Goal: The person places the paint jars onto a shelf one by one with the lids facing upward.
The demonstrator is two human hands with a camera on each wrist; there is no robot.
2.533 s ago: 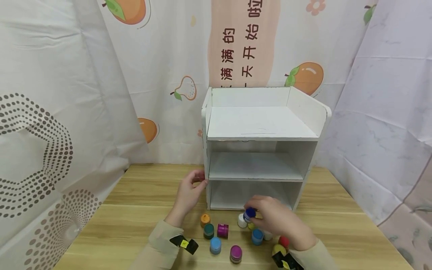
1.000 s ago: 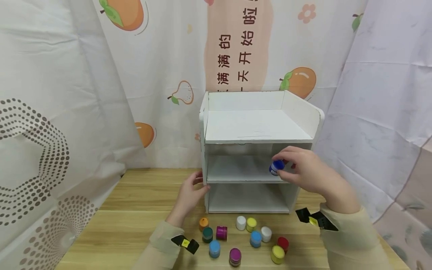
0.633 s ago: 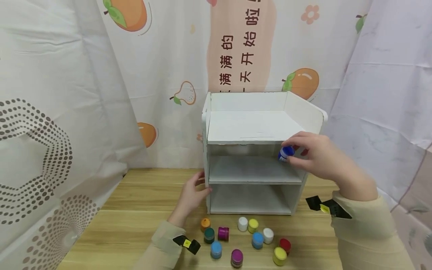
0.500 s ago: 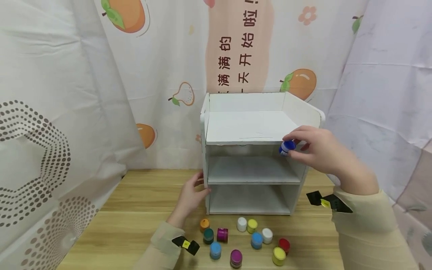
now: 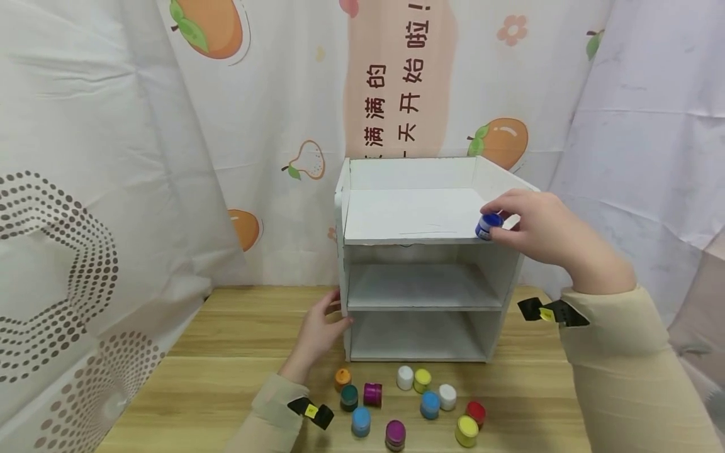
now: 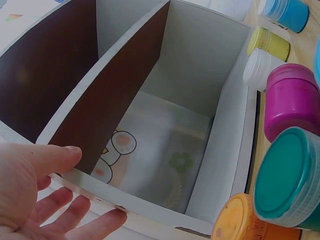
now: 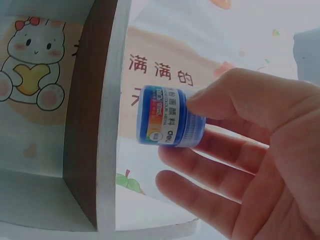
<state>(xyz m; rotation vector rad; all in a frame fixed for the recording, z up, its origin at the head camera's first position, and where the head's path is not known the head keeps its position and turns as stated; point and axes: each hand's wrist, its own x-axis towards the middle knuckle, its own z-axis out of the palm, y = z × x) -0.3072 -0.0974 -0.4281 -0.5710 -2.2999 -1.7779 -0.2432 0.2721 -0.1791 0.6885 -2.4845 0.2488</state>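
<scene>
My right hand (image 5: 540,223) pinches a small blue paint jar (image 5: 489,226) between thumb and fingers. The jar is at the front edge of the top board of the white shelf unit (image 5: 419,240), near its right end. In the right wrist view the labelled paint jar (image 7: 167,116) lies sideways across the picture, beside the board's edge; whether it touches the board I cannot tell. Low on the unit's left side, my left hand (image 5: 320,327) holds the side panel, the thumb at its front edge and the fingers (image 6: 75,212) along the outside.
Several paint jars stand on the wooden table (image 5: 243,352) before the unit, among them an orange jar (image 5: 342,377), a white jar (image 5: 404,377) and a red jar (image 5: 476,412). A purple jar (image 5: 372,394) lies on its side. Printed curtains (image 5: 283,94) hang behind.
My right hand has lifted the blue paint jar from among the jars on the table, past the middle shelf, up to the top board's edge. The left hand stays at the side panel.
</scene>
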